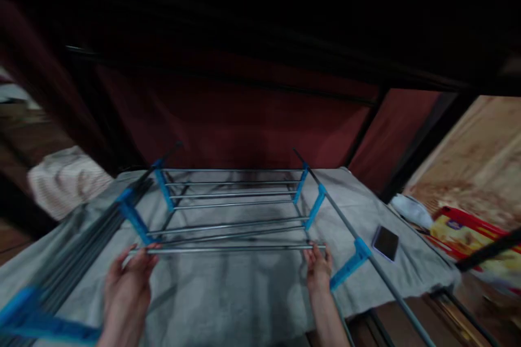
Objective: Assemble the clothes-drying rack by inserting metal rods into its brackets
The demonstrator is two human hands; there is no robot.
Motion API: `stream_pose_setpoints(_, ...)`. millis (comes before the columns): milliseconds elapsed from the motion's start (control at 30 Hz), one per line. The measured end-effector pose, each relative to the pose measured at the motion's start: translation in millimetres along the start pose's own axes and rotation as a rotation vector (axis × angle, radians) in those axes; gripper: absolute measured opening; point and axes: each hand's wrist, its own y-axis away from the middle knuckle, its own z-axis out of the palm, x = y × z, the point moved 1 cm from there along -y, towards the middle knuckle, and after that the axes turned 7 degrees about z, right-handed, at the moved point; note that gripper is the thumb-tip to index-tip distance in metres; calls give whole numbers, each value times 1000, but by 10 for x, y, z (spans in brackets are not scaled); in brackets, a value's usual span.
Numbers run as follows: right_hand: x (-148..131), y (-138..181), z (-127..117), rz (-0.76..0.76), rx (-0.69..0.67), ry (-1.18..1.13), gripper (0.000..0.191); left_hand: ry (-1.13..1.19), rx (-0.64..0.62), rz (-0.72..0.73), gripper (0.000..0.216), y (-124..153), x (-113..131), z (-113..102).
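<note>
A thin grey metal rod (228,249) runs level between my hands. My left hand (131,276) grips its left end and my right hand (318,268) its right end, both with fingers closed around it. Ahead lies a rack frame of metal tubes (340,211) joined by blue plastic brackets (315,207), with several crossbars (236,204) fitted between its two sides. Beside my right hand sits an angled blue bracket (352,265) with no crossbar in it. At the lower left another blue bracket (44,317) is blurred.
The frame rests on a grey cloth (248,298). A bundle of loose tubes (87,249) lies at the left. A phone (386,242) is on the cloth at right, near a red and yellow package (472,236). Dark posts (427,146) and a red curtain (244,119) stand behind.
</note>
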Motion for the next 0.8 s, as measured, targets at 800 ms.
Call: stream_pose_setpoints(800, 339, -419, -474, 116, -31, 73, 53, 104, -76, 96, 60, 51, 194, 136)
